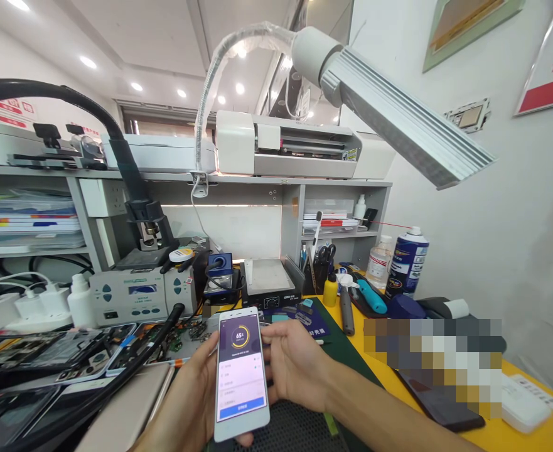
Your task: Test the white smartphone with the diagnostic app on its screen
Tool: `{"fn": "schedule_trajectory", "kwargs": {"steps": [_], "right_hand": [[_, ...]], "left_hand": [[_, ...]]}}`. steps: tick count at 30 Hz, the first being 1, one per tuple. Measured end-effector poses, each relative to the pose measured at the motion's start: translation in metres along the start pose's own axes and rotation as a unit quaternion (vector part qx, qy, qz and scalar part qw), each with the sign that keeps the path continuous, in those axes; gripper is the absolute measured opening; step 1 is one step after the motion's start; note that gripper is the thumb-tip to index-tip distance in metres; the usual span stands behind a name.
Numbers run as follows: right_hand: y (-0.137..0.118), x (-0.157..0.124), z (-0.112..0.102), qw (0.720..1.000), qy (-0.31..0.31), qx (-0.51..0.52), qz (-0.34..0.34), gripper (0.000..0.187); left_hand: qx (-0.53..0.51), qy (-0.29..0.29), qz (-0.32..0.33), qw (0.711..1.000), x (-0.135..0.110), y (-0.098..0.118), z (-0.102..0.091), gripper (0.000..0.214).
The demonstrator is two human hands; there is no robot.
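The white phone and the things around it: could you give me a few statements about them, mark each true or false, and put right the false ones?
1. The white phone has its screen lit. True.
2. The phone lies untouched. False: the left hand holds it, and the right hand is at its right edge.
3. A blue spray can with a white cap stands to the right of the phone in the picture. True.
4. The spray can is nearer the camera than the phone. False: it stands farther back.
5. From left to right, a yellow bottle stands between the phone and the spray can. True.
6. The number on the screen is 20. False: it reads 65.
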State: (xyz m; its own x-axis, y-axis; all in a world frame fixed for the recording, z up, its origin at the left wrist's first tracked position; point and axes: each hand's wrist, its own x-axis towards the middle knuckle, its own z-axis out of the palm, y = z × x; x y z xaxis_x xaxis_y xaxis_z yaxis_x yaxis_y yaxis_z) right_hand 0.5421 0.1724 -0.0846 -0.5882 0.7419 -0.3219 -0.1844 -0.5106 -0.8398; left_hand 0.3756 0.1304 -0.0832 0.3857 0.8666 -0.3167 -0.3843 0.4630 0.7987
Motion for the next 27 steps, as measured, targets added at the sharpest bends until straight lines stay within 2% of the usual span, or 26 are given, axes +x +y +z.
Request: {"fn": "schedule_trajectory", "kwargs": {"steps": [6, 11, 21, 27], "right_hand": [[0.000, -0.004, 0.006, 0.999, 0.012, -0.039, -0.020, 0.031], [-0.002, -0.009, 0.011, 0.998, 0.024, -0.059, -0.030, 0.030], [-0.002, -0.009, 0.012, 0.997, 0.018, -0.061, -0.033, 0.031], [-0.003, -0.010, 0.014, 0.997, 0.035, -0.057, -0.025, 0.031]], "left_hand": [[-0.007, -0.024, 0.008, 1.000, -0.002, -0.001, -0.004, 0.060], [-0.005, -0.004, 0.010, 1.000, -0.002, -0.003, -0.006, 0.066], [-0.001, 0.005, 0.019, 1.000, -0.001, -0.002, -0.002, 0.054], [0.015, 0.029, 0.016, 0.999, 0.000, -0.006, -0.003, 0.047]]}}
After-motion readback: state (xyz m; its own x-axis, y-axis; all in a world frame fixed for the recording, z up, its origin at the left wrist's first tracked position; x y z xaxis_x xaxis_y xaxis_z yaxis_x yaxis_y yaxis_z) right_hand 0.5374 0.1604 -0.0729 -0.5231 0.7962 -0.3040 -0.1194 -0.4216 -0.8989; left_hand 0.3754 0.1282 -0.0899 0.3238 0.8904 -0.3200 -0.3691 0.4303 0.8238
